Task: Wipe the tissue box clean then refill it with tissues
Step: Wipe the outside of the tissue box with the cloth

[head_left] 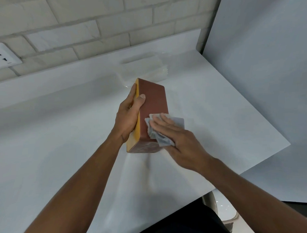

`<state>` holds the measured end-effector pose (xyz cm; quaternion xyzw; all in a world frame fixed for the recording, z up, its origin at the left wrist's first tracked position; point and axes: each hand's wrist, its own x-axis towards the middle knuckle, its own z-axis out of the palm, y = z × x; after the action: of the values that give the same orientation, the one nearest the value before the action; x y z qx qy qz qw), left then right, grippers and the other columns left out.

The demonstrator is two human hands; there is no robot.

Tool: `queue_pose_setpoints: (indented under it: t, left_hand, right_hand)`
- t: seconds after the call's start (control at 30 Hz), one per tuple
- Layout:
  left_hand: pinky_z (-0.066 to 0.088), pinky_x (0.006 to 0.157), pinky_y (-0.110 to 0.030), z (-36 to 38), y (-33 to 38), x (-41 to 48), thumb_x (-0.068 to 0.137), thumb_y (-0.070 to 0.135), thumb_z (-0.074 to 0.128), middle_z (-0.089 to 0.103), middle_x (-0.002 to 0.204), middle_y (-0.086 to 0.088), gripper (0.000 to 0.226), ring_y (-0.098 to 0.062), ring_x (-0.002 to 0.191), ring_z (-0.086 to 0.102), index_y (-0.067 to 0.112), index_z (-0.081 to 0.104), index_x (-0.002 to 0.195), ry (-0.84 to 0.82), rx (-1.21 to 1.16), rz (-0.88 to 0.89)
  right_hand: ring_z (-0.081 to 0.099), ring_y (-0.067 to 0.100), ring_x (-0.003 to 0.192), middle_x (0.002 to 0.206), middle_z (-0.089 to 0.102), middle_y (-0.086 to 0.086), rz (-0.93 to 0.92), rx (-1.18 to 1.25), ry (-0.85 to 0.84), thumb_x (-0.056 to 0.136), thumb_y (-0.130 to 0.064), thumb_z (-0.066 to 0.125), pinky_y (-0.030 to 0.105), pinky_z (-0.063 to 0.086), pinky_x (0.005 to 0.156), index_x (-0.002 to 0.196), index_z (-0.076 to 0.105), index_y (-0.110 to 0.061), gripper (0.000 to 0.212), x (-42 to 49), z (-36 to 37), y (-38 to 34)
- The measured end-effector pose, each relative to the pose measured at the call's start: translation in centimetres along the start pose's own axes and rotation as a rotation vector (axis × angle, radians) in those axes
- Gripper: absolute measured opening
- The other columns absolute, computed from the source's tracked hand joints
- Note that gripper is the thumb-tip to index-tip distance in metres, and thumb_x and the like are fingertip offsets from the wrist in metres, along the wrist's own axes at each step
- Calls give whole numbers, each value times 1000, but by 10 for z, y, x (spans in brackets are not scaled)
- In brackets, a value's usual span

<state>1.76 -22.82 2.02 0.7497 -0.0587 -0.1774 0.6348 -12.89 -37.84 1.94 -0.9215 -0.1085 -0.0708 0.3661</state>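
The tissue box (153,102) is a long brown-red box with a yellow side, tipped on its edge above the white counter (62,128). My left hand (130,115) grips it from the yellow side, thumb on the brown face. My right hand (177,134) presses a crumpled white-grey cloth (160,131) against the near end of the brown face. A clear pack of white tissues (145,67) lies on the counter just behind the box, partly hidden by it.
A tiled wall runs along the back, with a white power socket (2,57) at the far left. A tall white panel (262,77) stands to the right. The counter's front right edge (255,166) slants close to my right forearm.
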Motion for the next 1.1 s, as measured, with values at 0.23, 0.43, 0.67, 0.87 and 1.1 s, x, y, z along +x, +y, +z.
queue_pose_setpoints:
  t: [0.23, 0.43, 0.67, 0.87, 1.1]
  left_hand:
    - [58, 102, -38, 1, 3, -1, 104, 47, 60, 72, 111, 37, 53, -3, 108, 74, 54, 44, 154, 6, -9, -6]
    - [60, 99, -38, 2, 5, -3, 105, 44, 60, 73, 116, 31, 52, -4, 109, 74, 51, 44, 155, -2, -38, -6]
    - [61, 83, -26, 0, 5, -5, 105, 45, 60, 75, 119, 25, 52, -6, 104, 76, 52, 44, 154, 18, -61, -18]
    - [59, 99, -39, 1, 2, -5, 101, 53, 64, 72, 127, 23, 53, -7, 108, 75, 60, 45, 150, 20, -45, -31]
    - [57, 105, -48, 2, 1, -5, 95, 59, 65, 73, 127, 21, 53, -12, 110, 75, 66, 46, 144, 11, -28, -40]
  right_hand:
    - [27, 5, 148, 158, 37, -10, 120, 194, 8, 96, 6, 50, 36, 21, 124, 149, 45, -18, 58, -2, -17, 33]
    - [48, 5, 135, 150, 47, -14, 323, 366, 171, 101, -8, 52, 16, 39, 107, 145, 45, -31, 50, 38, -17, 29]
    - [51, -2, 128, 142, 48, -21, 302, 187, 105, 96, -31, 52, 2, 34, 101, 140, 45, -36, 45, -23, -8, 22]
    - [73, 21, 67, 74, 77, 2, 768, 673, 554, 100, -24, 58, 35, 57, 64, 95, 75, -25, 18, -25, -16, 10]
    - [49, 16, 38, 52, 64, -6, 540, 617, 540, 101, -22, 54, 22, 34, 42, 97, 72, -31, 20, 6, -46, -4]
